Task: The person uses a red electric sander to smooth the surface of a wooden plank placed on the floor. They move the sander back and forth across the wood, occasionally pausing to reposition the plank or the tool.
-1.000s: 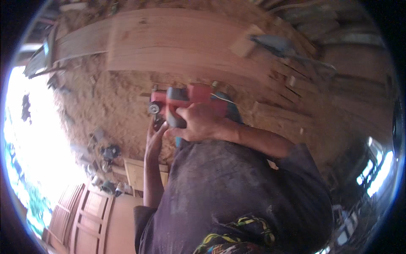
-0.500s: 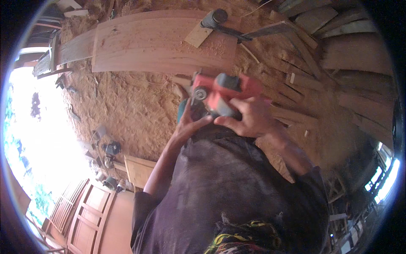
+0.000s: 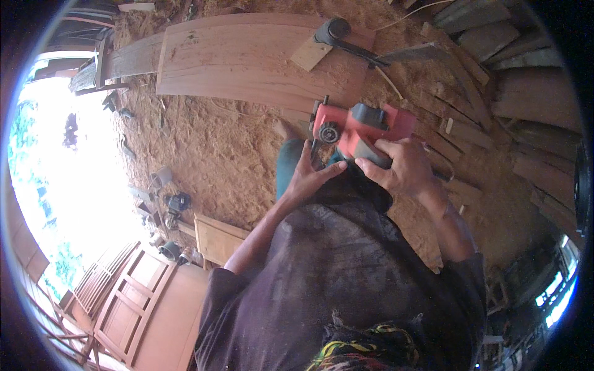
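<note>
A red and black electric planer is held up in front of my body, turned so that its round dark knob shows. My right hand wraps round its grey handle. My left hand is at the planer's near left edge, thumb and fingers on either side of it; part of that grip is hidden. Beyond the tool lies a wide reddish plank, with loose shavings on its right part. A small pale wood block rests there beside a dark tool with a round end.
Sawdust and shavings cover the floor. Boards and offcuts are stacked at the right. At the left stand a pale wooden box, a dark power tool and a panelled wooden frame. A bare foot shows beyond my left hand.
The view has shifted, so the plank and floor sit farther right in it. The planer is sharper now and a little turned. Both hands keep their places on it.
</note>
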